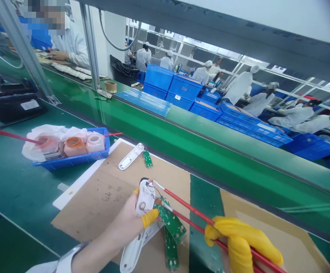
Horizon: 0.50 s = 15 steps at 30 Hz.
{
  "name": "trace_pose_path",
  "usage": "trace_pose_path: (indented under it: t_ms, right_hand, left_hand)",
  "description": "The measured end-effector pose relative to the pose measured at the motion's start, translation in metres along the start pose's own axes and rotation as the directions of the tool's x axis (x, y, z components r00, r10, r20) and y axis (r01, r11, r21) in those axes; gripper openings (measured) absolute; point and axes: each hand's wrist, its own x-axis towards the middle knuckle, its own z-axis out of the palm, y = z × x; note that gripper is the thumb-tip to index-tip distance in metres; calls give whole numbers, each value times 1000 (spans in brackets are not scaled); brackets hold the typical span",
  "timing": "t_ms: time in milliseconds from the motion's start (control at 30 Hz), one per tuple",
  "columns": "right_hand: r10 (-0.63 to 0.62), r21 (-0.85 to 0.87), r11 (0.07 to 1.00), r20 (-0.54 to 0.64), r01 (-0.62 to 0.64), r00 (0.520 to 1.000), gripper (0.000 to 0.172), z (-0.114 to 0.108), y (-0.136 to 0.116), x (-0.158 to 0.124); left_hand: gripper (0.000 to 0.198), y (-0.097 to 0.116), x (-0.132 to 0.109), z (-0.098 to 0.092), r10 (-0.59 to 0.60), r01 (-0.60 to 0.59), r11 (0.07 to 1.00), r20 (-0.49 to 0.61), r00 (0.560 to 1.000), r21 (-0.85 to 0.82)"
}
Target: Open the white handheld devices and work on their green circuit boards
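My left hand, with yellow covers on its thumb and a finger, is closed around a white plastic housing. Thin wires run from that housing to a green circuit board. Another green board lies partly beneath it. Yellow coverings are on the fingers of my right hand, which grips two thin red-handled brushes. Their tips meet the upper housing and the wires near the board; whether both touch is hard to tell. Farther back lies another white housing wired to a small green board.
Brown cardboard covers part of the green bench. On the left, a blue tray holds several small jars in white tissue, with red sticks. A green ledge crosses behind, with a tape roll. Blue crates and several people are beyond.
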Motion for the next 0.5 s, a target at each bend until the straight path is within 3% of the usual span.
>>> trace_pose_path:
  t_ms: [67,200,333,500]
  right_hand:
    - [11,-23,1000,-20,-11,1000,17,-2,5,-1]
    - [121,-24,992,-111,-124,986,15,-29,26,-7]
    - [159,-49,984,-176,-170,972,13,-50,37,-14]
    - [185,-55,978,-215,-201,959,6,-46,39,-23]
  left_hand:
    - [47,-1,2,0,-21,21,1000,-16,1000,12]
    - [43,-2,20,9,-32,34,997,-38,999,63]
    - [31,10,59,36,13,-33,984,109,994,176]
    - [18,33,105,74,37,-148,910,278,960,389]
